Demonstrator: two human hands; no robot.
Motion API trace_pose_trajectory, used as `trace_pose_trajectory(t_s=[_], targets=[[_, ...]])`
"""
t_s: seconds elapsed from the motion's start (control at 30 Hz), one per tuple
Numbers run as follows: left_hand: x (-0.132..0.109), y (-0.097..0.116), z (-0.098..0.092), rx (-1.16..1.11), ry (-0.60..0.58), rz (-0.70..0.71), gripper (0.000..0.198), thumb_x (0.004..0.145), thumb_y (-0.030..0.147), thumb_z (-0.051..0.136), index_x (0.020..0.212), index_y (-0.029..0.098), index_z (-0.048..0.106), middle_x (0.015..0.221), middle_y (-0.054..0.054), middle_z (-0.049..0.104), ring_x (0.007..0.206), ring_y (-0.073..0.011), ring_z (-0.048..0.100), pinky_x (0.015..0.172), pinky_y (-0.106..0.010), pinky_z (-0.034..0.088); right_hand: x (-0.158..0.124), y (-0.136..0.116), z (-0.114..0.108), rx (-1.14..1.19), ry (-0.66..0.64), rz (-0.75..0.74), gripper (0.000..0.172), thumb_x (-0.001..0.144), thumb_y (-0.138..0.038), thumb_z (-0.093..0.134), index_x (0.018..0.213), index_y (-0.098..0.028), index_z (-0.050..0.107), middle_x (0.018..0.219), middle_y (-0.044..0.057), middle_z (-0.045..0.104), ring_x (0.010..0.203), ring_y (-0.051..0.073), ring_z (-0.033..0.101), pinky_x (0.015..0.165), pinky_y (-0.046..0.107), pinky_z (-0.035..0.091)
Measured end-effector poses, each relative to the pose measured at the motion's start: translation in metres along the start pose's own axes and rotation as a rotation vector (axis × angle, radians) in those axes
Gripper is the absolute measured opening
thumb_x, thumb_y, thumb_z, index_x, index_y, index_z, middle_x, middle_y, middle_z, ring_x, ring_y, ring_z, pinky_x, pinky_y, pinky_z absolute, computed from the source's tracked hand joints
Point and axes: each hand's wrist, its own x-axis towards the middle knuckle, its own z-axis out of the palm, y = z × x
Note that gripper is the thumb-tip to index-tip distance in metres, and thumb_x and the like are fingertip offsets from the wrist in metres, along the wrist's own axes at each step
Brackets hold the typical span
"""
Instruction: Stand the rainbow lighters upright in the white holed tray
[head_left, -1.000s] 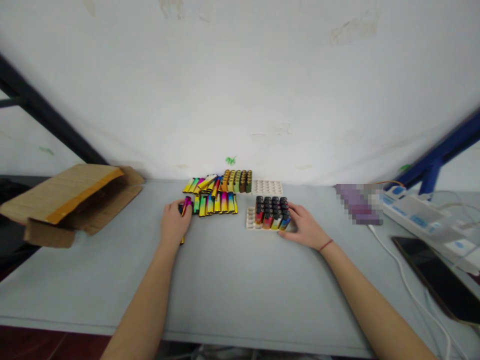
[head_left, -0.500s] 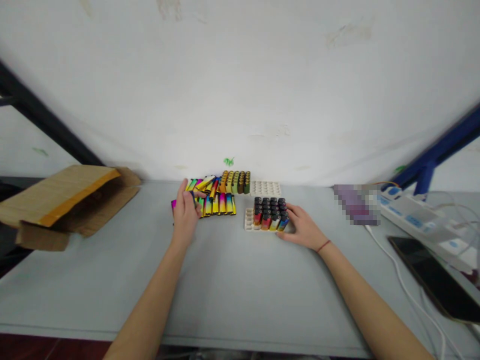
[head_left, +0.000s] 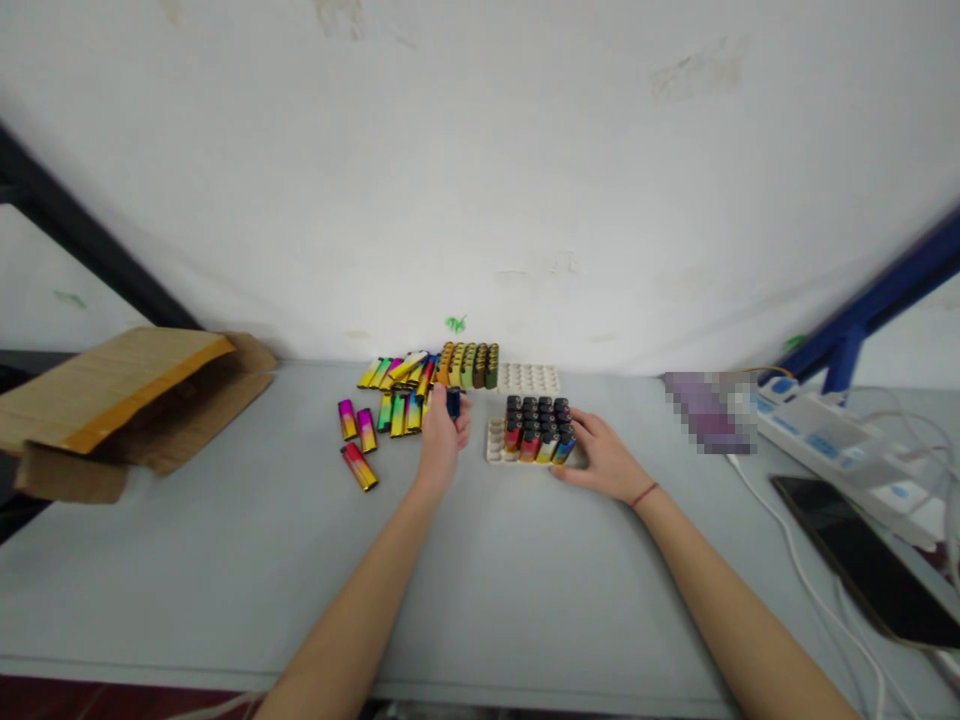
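Note:
My left hand (head_left: 442, 440) is closed around a blue lighter (head_left: 453, 402), held just left of a white tray (head_left: 494, 440). That tray holds several upright lighters (head_left: 537, 426) with black tops. My right hand (head_left: 602, 456) rests against the tray's right side, fingers curled on its edge. A pile of rainbow-coloured lighters (head_left: 397, 392) lies on the grey table (head_left: 480, 590) behind my left hand. Three loose lighters (head_left: 358, 440) lie apart to the left of the pile.
An open cardboard box (head_left: 127, 400) lies at the table's left end. A second white tray (head_left: 529, 377) and a row of upright lighters (head_left: 471, 364) stand by the wall. At the right are a power strip (head_left: 832, 440), white cables and a black phone (head_left: 862, 555).
My left hand moved right from the left end of the pile to beside the tray, now holding a blue lighter. Three lighters now lie loose where it was. My right hand stayed.

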Motion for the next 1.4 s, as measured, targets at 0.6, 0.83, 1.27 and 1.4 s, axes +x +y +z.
trace_pose_trajectory(t_s=[0.6,0.83,1.27,1.4], targets=[[-0.008,0.002,-0.010,-0.132,0.102,-0.081,0.035,0.085,0.040,0.036,0.055,0.022,0.036,0.041,0.009,0.021,0.033,-0.0060,0.015,0.034,-0.017,0.012,-0.003,0.001,0.000,0.012,0.005,0.008,0.065,0.081,-0.056,0.067,0.131,-0.017,0.055,0.137,0.019,0.054,0.123,0.036,0.053,0.110,0.056,0.040],[-0.009,-0.001,-0.013,-0.139,0.084,-0.065,0.045,0.087,0.057,0.038,0.059,0.022,0.036,0.043,0.010,0.021,0.033,-0.0056,0.016,0.034,-0.016,0.014,-0.002,0.001,-0.001,0.011,0.009,0.001,0.065,0.081,-0.056,0.067,0.132,-0.018,0.054,0.137,0.019,0.055,0.123,0.037,0.054,0.108,0.057,0.041],[-0.007,0.000,-0.013,-0.141,0.084,-0.142,0.040,0.086,0.042,0.033,0.052,0.022,0.035,0.041,0.009,0.020,0.031,-0.0055,0.014,0.033,-0.017,0.012,-0.002,0.000,-0.002,0.012,0.016,-0.009,0.063,0.081,-0.054,0.068,0.129,-0.015,0.056,0.135,0.019,0.055,0.122,0.036,0.054,0.107,0.056,0.044],[-0.006,-0.002,-0.015,-0.128,0.088,-0.123,0.040,0.086,0.045,0.034,0.054,0.022,0.036,0.041,0.009,0.021,0.032,-0.0055,0.014,0.033,-0.017,0.013,-0.002,0.000,-0.002,0.019,0.014,-0.003,0.062,0.080,-0.054,0.069,0.129,-0.018,0.056,0.136,0.018,0.055,0.122,0.036,0.054,0.108,0.056,0.043]])
